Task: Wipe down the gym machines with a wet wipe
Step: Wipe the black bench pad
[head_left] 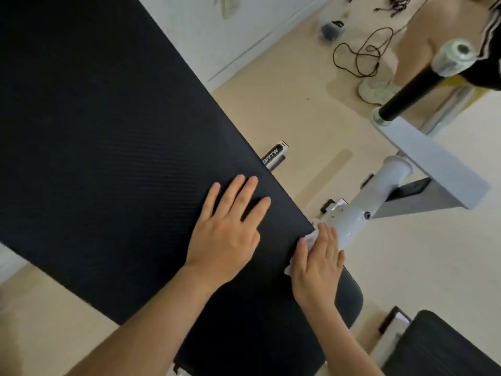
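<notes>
Pressing flat on the wet wipe (pixel 310 238), the right hand (pixel 317 264) sits at the right edge of the big black pad (pixel 95 131), just beside the white frame tube (pixel 379 191). Its fingers look straight and lie on top of the wipe, not curled round it. The left hand (pixel 227 229) rests flat on the pad with fingers spread, holding nothing. The pad runs long, from far up on the left down toward the person, so nearly all of it lies up and left of the wipe. The right hand has the wipe, and I think it must slide that way. Most of the wipe is hidden under the hand. The pad's far end is cut off, and wet spots cannot be made out.
</notes>
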Demonstrator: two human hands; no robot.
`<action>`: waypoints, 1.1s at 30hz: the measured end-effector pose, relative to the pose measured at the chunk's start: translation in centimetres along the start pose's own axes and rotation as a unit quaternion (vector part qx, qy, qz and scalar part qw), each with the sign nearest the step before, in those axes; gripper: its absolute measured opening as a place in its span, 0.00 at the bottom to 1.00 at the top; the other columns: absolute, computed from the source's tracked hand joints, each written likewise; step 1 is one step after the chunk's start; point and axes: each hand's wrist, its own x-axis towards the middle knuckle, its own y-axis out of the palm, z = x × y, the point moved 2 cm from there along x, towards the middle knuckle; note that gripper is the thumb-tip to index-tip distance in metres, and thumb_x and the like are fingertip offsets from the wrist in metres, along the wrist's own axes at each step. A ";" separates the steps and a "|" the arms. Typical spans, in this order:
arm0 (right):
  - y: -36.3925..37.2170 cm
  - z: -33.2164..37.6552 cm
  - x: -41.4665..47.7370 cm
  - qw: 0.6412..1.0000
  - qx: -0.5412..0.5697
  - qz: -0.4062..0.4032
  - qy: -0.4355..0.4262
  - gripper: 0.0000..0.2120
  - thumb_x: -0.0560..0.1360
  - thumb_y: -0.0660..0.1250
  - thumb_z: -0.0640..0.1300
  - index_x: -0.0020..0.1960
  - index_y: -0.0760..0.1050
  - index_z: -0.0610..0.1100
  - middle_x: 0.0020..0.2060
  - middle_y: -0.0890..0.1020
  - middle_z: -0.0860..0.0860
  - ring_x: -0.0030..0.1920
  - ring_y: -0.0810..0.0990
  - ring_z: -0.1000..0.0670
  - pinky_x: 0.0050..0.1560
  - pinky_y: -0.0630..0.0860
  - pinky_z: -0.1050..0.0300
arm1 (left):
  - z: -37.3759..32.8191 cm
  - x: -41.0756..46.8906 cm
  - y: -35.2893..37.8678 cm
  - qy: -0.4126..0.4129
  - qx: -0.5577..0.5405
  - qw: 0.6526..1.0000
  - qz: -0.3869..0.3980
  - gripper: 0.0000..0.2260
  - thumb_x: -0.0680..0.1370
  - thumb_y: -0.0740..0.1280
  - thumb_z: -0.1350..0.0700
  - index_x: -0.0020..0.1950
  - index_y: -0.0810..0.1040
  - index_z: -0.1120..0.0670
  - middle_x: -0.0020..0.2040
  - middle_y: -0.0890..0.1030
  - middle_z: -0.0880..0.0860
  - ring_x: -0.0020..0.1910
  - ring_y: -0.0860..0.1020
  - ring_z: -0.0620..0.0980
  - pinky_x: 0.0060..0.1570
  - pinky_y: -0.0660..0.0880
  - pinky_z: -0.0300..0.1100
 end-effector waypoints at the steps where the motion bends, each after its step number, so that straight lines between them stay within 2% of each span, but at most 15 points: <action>1: -0.1 1.6 1.0 1.000 0.017 -0.006 -0.004 0.33 0.78 0.39 0.62 0.75 0.59 0.45 0.75 0.63 0.48 0.77 0.50 0.52 0.76 0.48 0.44 | 0.0 -0.1 0.8 0.001 0.011 1.000 -0.008 0.21 0.76 0.59 0.56 0.70 0.72 0.50 0.75 0.65 0.57 0.75 0.62 0.57 0.73 0.55 0.58; 5: 0.3 8.7 3.5 0.995 0.047 -0.032 -0.085 0.30 0.80 0.42 0.57 0.75 0.62 0.41 0.74 0.65 0.47 0.77 0.54 0.49 0.76 0.50 0.47 | 0.0 0.0 1.7 -0.013 0.039 0.996 -0.078 0.18 0.79 0.58 0.55 0.69 0.72 0.52 0.73 0.69 0.58 0.73 0.64 0.58 0.73 0.55 0.58; 9: 0.2 2.6 1.7 0.987 -0.012 -0.005 -0.161 0.30 0.81 0.40 0.59 0.79 0.52 0.45 0.77 0.59 0.50 0.78 0.51 0.52 0.77 0.47 0.48 | -0.3 0.2 1.9 -0.004 0.050 0.994 -0.097 0.19 0.79 0.55 0.56 0.68 0.73 0.53 0.72 0.69 0.58 0.72 0.65 0.60 0.72 0.56 0.59; 11: 0.2 -4.2 -0.1 0.998 -0.019 -0.003 -0.055 0.33 0.79 0.37 0.63 0.79 0.50 0.47 0.78 0.57 0.51 0.78 0.48 0.54 0.77 0.46 0.48 | -0.4 0.3 2.1 -0.005 0.056 0.993 -0.106 0.19 0.79 0.54 0.56 0.68 0.73 0.53 0.72 0.69 0.59 0.72 0.65 0.60 0.72 0.56 0.60; 13: 0.5 -9.4 -1.9 0.992 0.018 -0.014 0.121 0.36 0.77 0.37 0.65 0.79 0.49 0.46 0.78 0.55 0.50 0.78 0.46 0.53 0.77 0.45 0.49 | -0.5 0.3 2.1 -0.005 0.061 0.992 -0.111 0.19 0.79 0.55 0.56 0.69 0.72 0.53 0.72 0.68 0.59 0.72 0.65 0.60 0.72 0.55 0.60; 14: 0.8 -10.6 -2.6 0.980 0.042 -0.027 0.192 0.35 0.77 0.38 0.64 0.79 0.49 0.46 0.78 0.54 0.49 0.78 0.46 0.52 0.77 0.44 0.49 | -0.5 0.2 2.1 -0.005 0.062 0.992 -0.112 0.19 0.78 0.55 0.57 0.69 0.72 0.53 0.73 0.68 0.59 0.73 0.64 0.60 0.72 0.55 0.60; 16: 1.5 -9.5 -3.1 0.966 0.063 -0.056 0.246 0.33 0.79 0.40 0.60 0.79 0.46 0.44 0.79 0.50 0.47 0.78 0.44 0.51 0.76 0.42 0.47 | -0.6 0.2 2.2 -0.002 0.062 0.991 -0.117 0.19 0.78 0.55 0.57 0.69 0.71 0.53 0.73 0.67 0.59 0.73 0.63 0.61 0.72 0.54 0.60; 18: 2.3 -5.0 -3.3 0.980 0.054 -0.065 0.179 0.34 0.79 0.38 0.61 0.79 0.42 0.43 0.79 0.45 0.47 0.78 0.39 0.51 0.76 0.39 0.45 | -0.6 0.1 2.4 -0.003 0.067 0.990 -0.122 0.19 0.78 0.55 0.57 0.69 0.70 0.53 0.73 0.67 0.59 0.73 0.63 0.61 0.72 0.54 0.60; 20: 3.1 0.1 -4.5 0.997 0.032 -0.057 0.050 0.34 0.80 0.38 0.61 0.78 0.40 0.42 0.78 0.41 0.48 0.78 0.37 0.50 0.76 0.36 0.45 | -0.6 0.1 2.4 -0.003 0.072 0.989 -0.127 0.19 0.78 0.56 0.57 0.69 0.70 0.53 0.73 0.66 0.59 0.73 0.62 0.60 0.72 0.53 0.60; 23: 3.6 0.4 -6.1 0.995 -0.021 -0.040 -0.093 0.33 0.81 0.40 0.60 0.79 0.43 0.42 0.78 0.43 0.48 0.78 0.40 0.50 0.76 0.41 0.43 | -0.7 0.0 2.5 0.007 0.078 0.989 -0.127 0.20 0.77 0.57 0.58 0.69 0.69 0.54 0.74 0.66 0.60 0.74 0.61 0.61 0.72 0.53 0.61; 25: 3.5 -4.1 -6.5 0.996 -0.044 -0.039 -0.066 0.33 0.80 0.39 0.61 0.79 0.41 0.45 0.79 0.43 0.51 0.78 0.40 0.53 0.77 0.44 0.43 | -0.9 -0.1 2.7 0.009 0.074 0.990 -0.119 0.21 0.77 0.57 0.58 0.70 0.69 0.54 0.74 0.66 0.60 0.74 0.61 0.61 0.72 0.53 0.61; 28: 3.5 -9.2 -6.8 0.983 0.043 -0.066 0.165 0.33 0.78 0.38 0.63 0.78 0.36 0.48 0.78 0.41 0.52 0.77 0.37 0.56 0.76 0.47 0.41 | -0.7 0.0 2.6 0.015 0.074 0.990 -0.117 0.21 0.77 0.56 0.58 0.70 0.69 0.54 0.74 0.66 0.61 0.74 0.61 0.62 0.72 0.53 0.62; 30: 3.8 -7.8 -6.9 0.968 0.059 -0.080 0.231 0.34 0.77 0.39 0.61 0.77 0.37 0.46 0.79 0.43 0.48 0.77 0.38 0.53 0.75 0.48 0.38 | -0.7 0.2 2.5 0.019 0.073 0.990 -0.116 0.21 0.77 0.56 0.58 0.69 0.69 0.54 0.74 0.66 0.61 0.74 0.61 0.62 0.72 0.53 0.62; 31: 3.8 -5.8 -6.9 0.974 0.059 -0.080 0.206 0.35 0.78 0.40 0.61 0.78 0.38 0.43 0.79 0.45 0.46 0.78 0.40 0.50 0.75 0.48 0.36 | -0.7 0.2 2.6 0.016 0.073 0.990 -0.116 0.20 0.77 0.56 0.58 0.69 0.69 0.54 0.73 0.66 0.61 0.74 0.61 0.62 0.72 0.53 0.62; 33: 4.0 -0.2 -7.6 0.995 0.045 -0.060 0.061 0.34 0.80 0.44 0.60 0.78 0.43 0.40 0.79 0.47 0.45 0.78 0.42 0.48 0.75 0.43 0.36 | -0.7 0.1 2.5 0.014 0.076 0.990 -0.117 0.20 0.77 0.56 0.58 0.69 0.69 0.54 0.74 0.66 0.60 0.74 0.62 0.62 0.72 0.54 0.62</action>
